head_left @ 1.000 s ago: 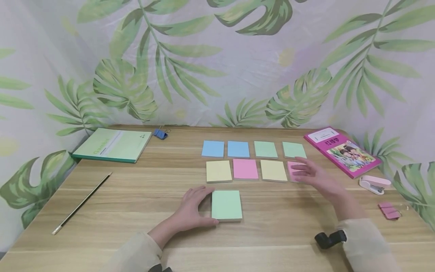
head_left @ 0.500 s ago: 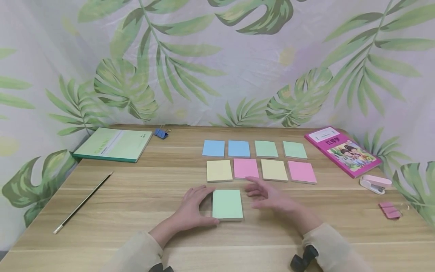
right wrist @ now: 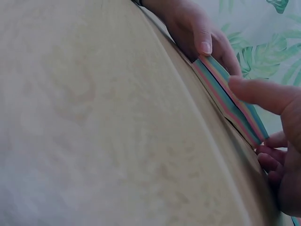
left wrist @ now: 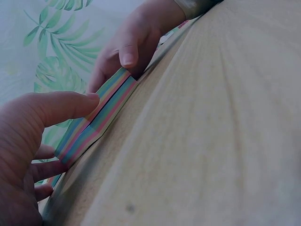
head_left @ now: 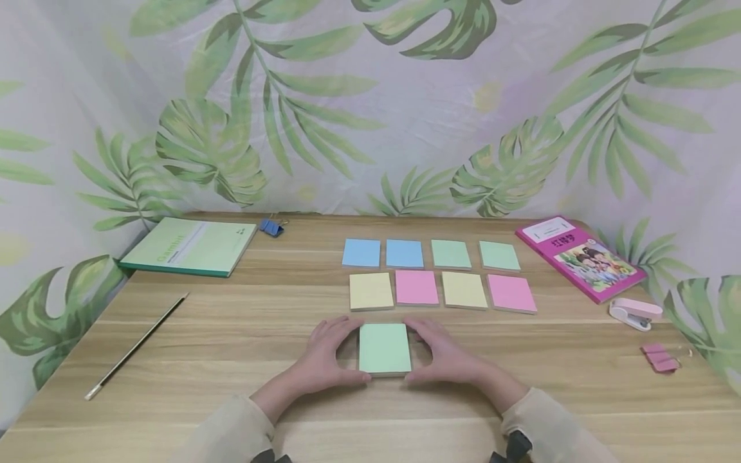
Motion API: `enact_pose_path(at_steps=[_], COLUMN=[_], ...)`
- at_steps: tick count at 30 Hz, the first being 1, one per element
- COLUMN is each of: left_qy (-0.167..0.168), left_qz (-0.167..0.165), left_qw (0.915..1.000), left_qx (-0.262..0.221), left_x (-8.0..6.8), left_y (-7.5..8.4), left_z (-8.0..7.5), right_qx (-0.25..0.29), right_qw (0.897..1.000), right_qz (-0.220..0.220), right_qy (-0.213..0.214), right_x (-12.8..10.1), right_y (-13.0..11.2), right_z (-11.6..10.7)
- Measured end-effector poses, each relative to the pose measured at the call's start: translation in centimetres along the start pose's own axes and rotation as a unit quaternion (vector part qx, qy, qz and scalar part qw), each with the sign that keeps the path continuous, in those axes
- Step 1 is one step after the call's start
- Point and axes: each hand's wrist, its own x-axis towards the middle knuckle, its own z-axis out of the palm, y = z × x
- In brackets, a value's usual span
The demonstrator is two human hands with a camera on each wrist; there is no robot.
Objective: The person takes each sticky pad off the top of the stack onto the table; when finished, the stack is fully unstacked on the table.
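Observation:
A stack of sticky note pads (head_left: 384, 349), light green on top, lies on the wooden table between both hands. Its edge (left wrist: 96, 117) shows bands of several colours in the left wrist view, with a dark seam dividing it into two layers. The left hand (head_left: 325, 355) holds the stack's left side, thumb at the near corner and fingers at the far one. On the opposite side, the right hand (head_left: 444, 357) grips it the same way. The right thumb (right wrist: 256, 92) lies against the striped edge in the right wrist view.
Beyond the hands are two rows of sticky pads: blue pads (head_left: 361, 253) and green pads (head_left: 451, 254) behind, yellow (head_left: 371, 291) and pink (head_left: 416, 287) in front. A green notebook (head_left: 188, 246), blue binder clip (head_left: 271, 227), pencil (head_left: 137, 346), pink book (head_left: 581, 258), stapler (head_left: 635, 314) and pink clip (head_left: 658, 358) lie around.
The right hand has come from the pink pad at the right end of the front row to the right side of the green-topped stack. The left hand has stayed at the stack.

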Motion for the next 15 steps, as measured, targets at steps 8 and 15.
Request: enact_pose_path(at_steps=[8,15], left_qy=[0.008,0.006], left_qz=[0.003,-0.002], left_qw=[0.9999,0.9997], left_qx=[0.009,0.023], left_x=[0.0,0.0], left_y=[0.0,0.1], left_z=[0.1,0.1], right_qx=[-0.011,0.203], right_qw=[0.999,0.979], right_qz=[-0.006,-0.008], right_qy=[0.040,-0.016], right_x=[0.3,-0.1], right_y=[0.2,0.5], right_z=[0.8,-1.1])
